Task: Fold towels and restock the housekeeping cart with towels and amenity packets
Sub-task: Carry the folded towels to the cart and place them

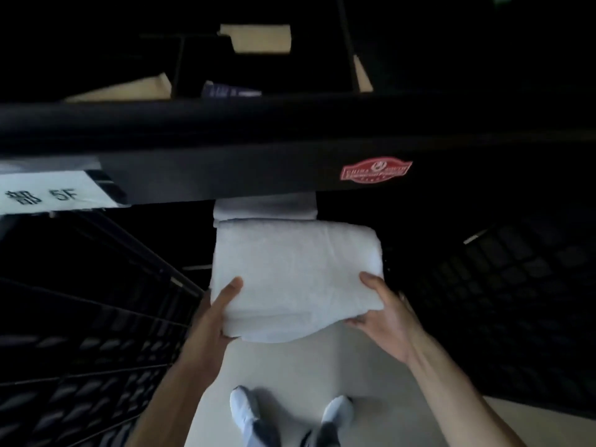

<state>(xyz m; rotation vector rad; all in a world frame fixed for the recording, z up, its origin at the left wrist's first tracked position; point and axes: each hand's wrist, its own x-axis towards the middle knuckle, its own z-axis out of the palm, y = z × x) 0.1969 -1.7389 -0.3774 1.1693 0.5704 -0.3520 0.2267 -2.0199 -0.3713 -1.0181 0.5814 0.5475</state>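
1. The folded white towel (295,279) is held in the air in front of the housekeeping cart (290,150), its far edge just below the cart's dark front rail and close to a second folded towel (264,209) that shows under that rail, on what seems to be a lower shelf.
2. The left hand (214,314) grasps the towel's near left corner, thumb on top and fingers tucked beneath.
3. The right hand (383,312) grasps the near right corner the same way, thumb on the upper face, fingers under the fold.
4. Both grips sit at the near edge only, so the far half of the towel is unsupported; I judge it could sag and catch on the shelf edge or rail as it goes in, opening the fold.
5. Pushing it in low could shove or rumple the towel already stored.
6. The shelf interior is very dark, so I cannot tell how much room is left; a blind push could leave the towel overhanging and liable to slide to the floor (290,375).
7. A paper label (48,191) marked 5F hangs at the cart's left end.
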